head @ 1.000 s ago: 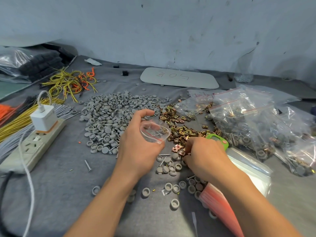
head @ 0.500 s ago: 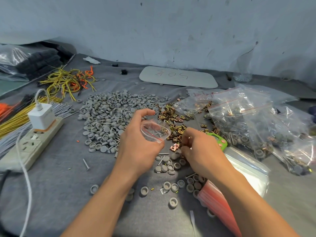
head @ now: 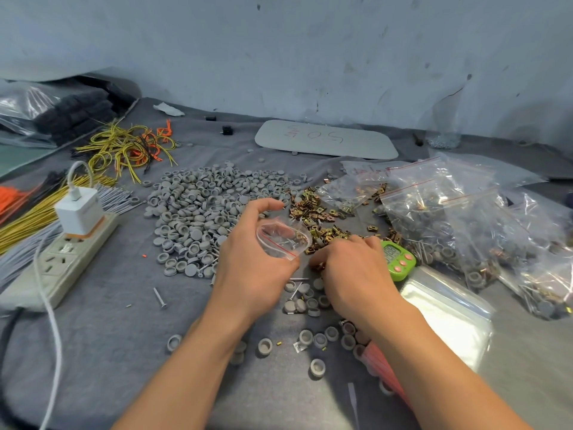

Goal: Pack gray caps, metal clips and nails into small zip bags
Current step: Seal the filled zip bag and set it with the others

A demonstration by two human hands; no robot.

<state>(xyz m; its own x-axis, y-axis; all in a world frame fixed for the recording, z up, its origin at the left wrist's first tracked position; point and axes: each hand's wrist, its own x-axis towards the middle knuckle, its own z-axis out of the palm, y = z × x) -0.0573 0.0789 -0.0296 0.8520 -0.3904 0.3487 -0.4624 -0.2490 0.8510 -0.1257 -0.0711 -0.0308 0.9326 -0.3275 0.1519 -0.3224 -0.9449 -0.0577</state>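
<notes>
My left hand (head: 252, 262) holds a small clear zip bag (head: 283, 238) with its mouth held open, just above the table. My right hand (head: 353, 274) sits right of the bag, fingers curled, pinching a brass-coloured metal clip at its fingertips near the bag's lower edge. A big heap of gray caps (head: 201, 209) lies behind my left hand. Metal clips (head: 313, 209) are strewn behind the bag. Loose gray caps and a few nails (head: 302, 297) lie between my hands.
Filled zip bags (head: 449, 218) pile up at the right. A green timer (head: 397, 259) and a stack of empty bags (head: 449, 311) lie beside my right hand. A power strip with a charger (head: 65, 256) and wire bundles (head: 124, 147) are at the left.
My right hand moved from the clips by the timer toward the bag, then lowered to the bag's lower edge with a clip. My left hand kept the bag steady.
</notes>
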